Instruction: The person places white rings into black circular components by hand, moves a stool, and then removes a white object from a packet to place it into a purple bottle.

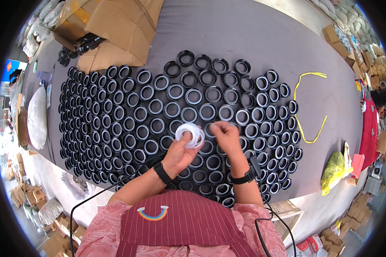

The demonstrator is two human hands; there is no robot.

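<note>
Our left hand grasps a few white rings, which overlap in a loose stack, with the thumb on top at the near edge. They are above the near-middle part of the table, over the black rings. Our right hand is just to the right of the stack, its fingers curled in toward the thumb; the fingertips are blurred, so we cannot tell whether they pinch anything.

Around and below our hands the black rings lie in close rows over much of the grey table. Many of them show a pale upper face, while a group toward the far side looks black all over. At the far left we see an open carton with black parts at its mouth. A yellow cord lies bent on the right, and nearer us a yellow bag sits beside a pink box.
</note>
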